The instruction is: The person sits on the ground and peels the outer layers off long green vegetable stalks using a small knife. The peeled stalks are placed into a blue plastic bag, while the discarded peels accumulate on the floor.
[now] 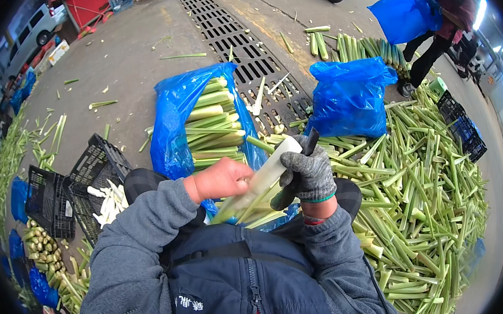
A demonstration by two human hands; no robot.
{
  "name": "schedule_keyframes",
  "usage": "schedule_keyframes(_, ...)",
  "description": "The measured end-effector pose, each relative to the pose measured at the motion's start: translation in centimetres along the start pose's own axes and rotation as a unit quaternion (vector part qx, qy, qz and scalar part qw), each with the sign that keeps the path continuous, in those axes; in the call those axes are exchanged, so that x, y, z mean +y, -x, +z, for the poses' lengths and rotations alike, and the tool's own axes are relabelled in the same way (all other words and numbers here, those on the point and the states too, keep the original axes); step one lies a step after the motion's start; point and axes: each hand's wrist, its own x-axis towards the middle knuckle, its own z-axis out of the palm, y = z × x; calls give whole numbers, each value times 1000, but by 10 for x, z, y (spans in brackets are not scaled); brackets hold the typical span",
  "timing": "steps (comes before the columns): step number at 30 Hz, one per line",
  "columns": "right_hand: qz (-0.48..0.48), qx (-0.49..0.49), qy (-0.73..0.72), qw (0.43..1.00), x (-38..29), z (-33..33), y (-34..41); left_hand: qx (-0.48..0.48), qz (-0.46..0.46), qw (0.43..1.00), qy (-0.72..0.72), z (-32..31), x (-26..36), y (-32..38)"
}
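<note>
A thick pale stalk (274, 163), which looks like a water bamboo shoot, slants up to the right between my hands. Its lower part is blurred. My bare left hand (222, 178) is closed at its left side, fingers pinched on the stalk or its outer leaf; I cannot tell which. In a grey knitted glove, my right hand (307, 174) grips a dark tool (310, 141), probably a knife, with the stalk's white end against the fingers. The blade is not clear to see. Cut leaf sheaths (260, 216) lie below the hands, over blue plastic at my lap.
An open blue bag (171, 123) of green-white stalks stands ahead, beside a drain grate (243, 53). Another blue bag (349, 98) stands to the right, by a large husk pile (415, 215). Black crates (97, 164) at left hold white shoots (112, 203). A person (449, 17) carries a blue bag.
</note>
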Motion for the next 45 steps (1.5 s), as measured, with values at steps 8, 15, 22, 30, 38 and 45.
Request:
schedule_keyframes(8,7,-29,-71,997,20,-28,-24,-62,-64,705,704,38,-34,6)
schedule_keyframes(15,16,164,-18,986,33,-18,-16,326,51,941,-71,28,9,5)
schedule_keyframes(22,9,139,-123,983,23,-13,-8,324,-102,940,-23,15,-63,-13)
schedule_keyframes(30,18,246,-90,965,31,-48,-17,24,-58,946,317,23,-39,10)
schedule_keyframes(38,129,54,-23,990,49,-18,16,7,-126,757,641,20,-16,20)
schedule_keyframes(45,-156,-130,441,874,47,-8,31,5,-110,740,664,16,-17,19)
